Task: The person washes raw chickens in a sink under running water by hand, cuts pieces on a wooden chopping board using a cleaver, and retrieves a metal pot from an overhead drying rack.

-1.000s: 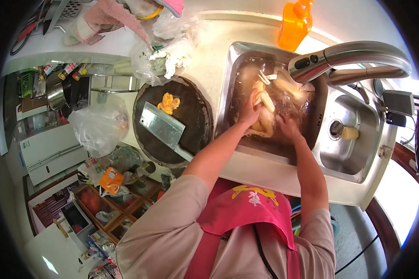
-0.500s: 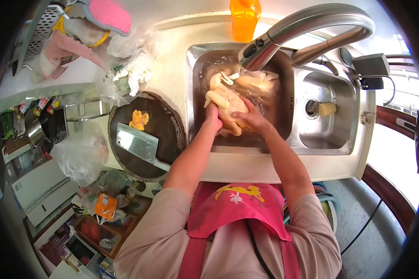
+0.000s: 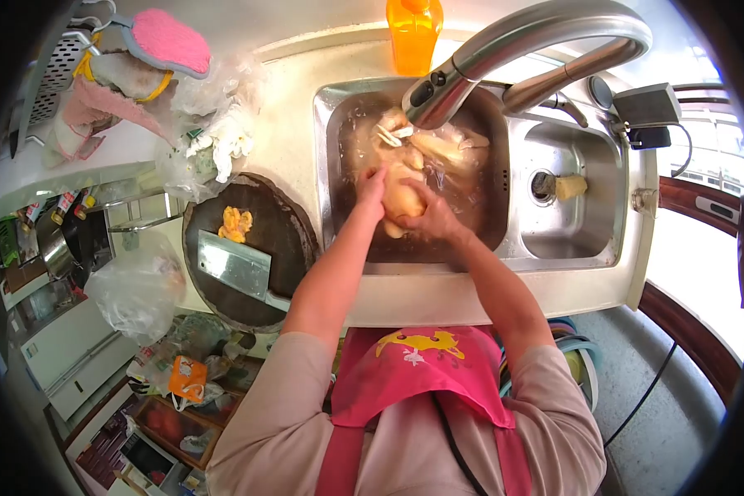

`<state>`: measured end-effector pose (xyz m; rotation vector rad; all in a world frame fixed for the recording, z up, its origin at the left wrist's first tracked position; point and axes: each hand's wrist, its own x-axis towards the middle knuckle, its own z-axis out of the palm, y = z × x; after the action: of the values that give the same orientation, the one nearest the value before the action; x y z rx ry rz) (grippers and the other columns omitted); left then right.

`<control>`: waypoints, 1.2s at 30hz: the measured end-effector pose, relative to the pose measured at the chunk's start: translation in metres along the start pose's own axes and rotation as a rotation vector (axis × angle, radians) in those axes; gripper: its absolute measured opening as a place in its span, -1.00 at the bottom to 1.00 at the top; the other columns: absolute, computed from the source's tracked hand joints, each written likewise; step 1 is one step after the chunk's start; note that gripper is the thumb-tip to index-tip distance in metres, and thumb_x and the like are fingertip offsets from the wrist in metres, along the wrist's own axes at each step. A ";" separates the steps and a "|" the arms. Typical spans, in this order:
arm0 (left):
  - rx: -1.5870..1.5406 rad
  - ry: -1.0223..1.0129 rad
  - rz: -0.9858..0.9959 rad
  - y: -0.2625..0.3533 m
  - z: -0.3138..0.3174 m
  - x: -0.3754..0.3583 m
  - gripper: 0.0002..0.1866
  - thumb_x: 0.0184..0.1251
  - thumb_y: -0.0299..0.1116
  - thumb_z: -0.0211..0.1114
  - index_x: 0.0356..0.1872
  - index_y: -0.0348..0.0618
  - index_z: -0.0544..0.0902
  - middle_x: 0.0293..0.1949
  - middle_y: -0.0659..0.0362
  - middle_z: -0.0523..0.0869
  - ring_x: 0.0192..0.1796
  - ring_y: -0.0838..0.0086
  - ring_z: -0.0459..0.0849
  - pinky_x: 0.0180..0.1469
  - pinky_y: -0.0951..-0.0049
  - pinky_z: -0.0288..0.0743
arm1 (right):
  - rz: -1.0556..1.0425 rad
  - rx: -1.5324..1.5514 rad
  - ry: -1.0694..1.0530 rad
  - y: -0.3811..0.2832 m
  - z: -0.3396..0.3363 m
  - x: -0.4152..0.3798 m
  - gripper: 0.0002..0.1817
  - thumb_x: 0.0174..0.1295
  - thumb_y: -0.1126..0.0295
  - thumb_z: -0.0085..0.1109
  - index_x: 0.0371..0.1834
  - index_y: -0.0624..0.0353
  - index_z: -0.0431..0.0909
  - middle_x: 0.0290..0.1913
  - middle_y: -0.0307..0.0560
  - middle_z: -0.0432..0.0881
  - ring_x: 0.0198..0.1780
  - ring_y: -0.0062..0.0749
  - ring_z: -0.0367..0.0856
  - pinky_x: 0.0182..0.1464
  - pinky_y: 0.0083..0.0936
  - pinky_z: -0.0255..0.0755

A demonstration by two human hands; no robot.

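A plucked whole chicken (image 3: 403,198) lies partly under water in the large basin of the steel sink (image 3: 329,149). My left hand (image 3: 373,192) is closed on its left side, and my right hand (image 3: 431,213) wraps round its right side. Beyond it in the same water lies more pale poultry (image 3: 450,147), beneath the head of the steel faucet (image 3: 426,99). The water looks cloudy and pinkish brown, with ripples around the bird.
Left of the sink, a cleaver (image 3: 236,263) and yellow fat pieces (image 3: 235,224) lie on a round dark chopping board (image 3: 293,215). An orange bottle (image 3: 413,37) stands behind the sink. The smaller basin (image 3: 566,236) holds a sponge-like block (image 3: 570,188) by its drain.
The chicken has turned and sunk lower in the water, its wing no longer raised by my left hand. Both hands still hold it. The whole view has shifted slightly.
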<state>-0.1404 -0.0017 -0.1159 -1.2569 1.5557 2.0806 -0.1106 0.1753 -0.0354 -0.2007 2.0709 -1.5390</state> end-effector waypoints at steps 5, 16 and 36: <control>-0.245 0.040 0.072 -0.007 -0.027 -0.011 -0.72 0.28 -0.32 0.40 -0.09 -0.28 0.66 -0.09 0.12 0.73 -0.04 0.41 0.66 0.03 0.41 0.55 | 0.080 -0.133 -0.106 -0.005 -0.007 -0.006 -0.10 -0.01 0.32 0.49 0.44 -0.15 0.21 -0.11 0.17 0.69 -0.04 0.01 0.70 0.05 -0.26 0.55; 0.664 0.174 0.337 0.008 -0.006 -0.045 -0.48 0.24 -0.17 0.42 0.15 -0.18 0.50 -0.02 -0.06 0.70 0.00 0.13 0.68 0.10 0.19 0.52 | 0.250 0.171 0.185 0.054 -0.030 0.045 -0.49 0.21 0.40 0.23 0.25 0.15 0.41 -0.35 0.01 0.67 -0.39 -0.29 0.69 -0.42 -0.31 0.55; 1.381 -0.316 0.981 -0.008 -0.007 -0.055 -0.30 0.23 -0.48 0.14 0.46 -0.13 0.23 0.50 -0.05 0.19 0.52 0.05 0.15 0.48 0.10 0.12 | 0.055 -0.308 0.579 0.063 -0.113 0.095 -0.47 0.02 0.11 0.46 0.02 0.14 0.61 -0.08 0.04 0.70 -0.05 -0.14 0.67 0.08 -0.34 0.53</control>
<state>-0.0988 0.0105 -0.0801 0.3728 2.7959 0.7507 -0.2349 0.2504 -0.1032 0.2189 2.7347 -1.3411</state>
